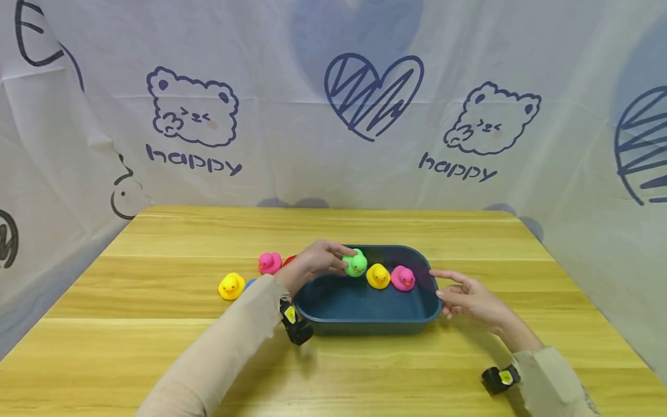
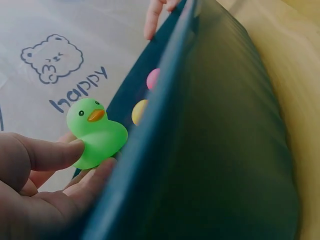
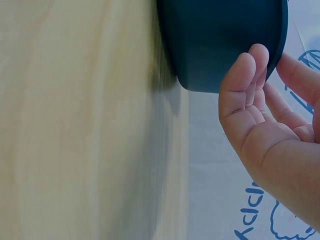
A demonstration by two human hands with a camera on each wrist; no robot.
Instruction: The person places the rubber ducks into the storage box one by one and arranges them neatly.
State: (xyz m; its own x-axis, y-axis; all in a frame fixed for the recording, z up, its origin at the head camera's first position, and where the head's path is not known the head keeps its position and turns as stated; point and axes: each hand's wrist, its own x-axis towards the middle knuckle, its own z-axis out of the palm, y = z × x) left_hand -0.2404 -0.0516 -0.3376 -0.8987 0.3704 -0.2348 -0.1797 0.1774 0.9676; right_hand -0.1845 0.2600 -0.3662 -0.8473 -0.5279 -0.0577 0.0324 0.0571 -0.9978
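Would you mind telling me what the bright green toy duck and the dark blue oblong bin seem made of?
Bright green toy duck: probably vinyl or rubber; smooth, satin, rounded moulded contours.
Dark blue oblong bin: likely plastic; evenly coloured, low sheen, smooth rim.

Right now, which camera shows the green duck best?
The left wrist view: the green duck is largest there, with its eyes, beak and body plain, though the left hand that pinches it covers part. The head view shows it smaller, with fingers at its edge. The right wrist view does not show it.
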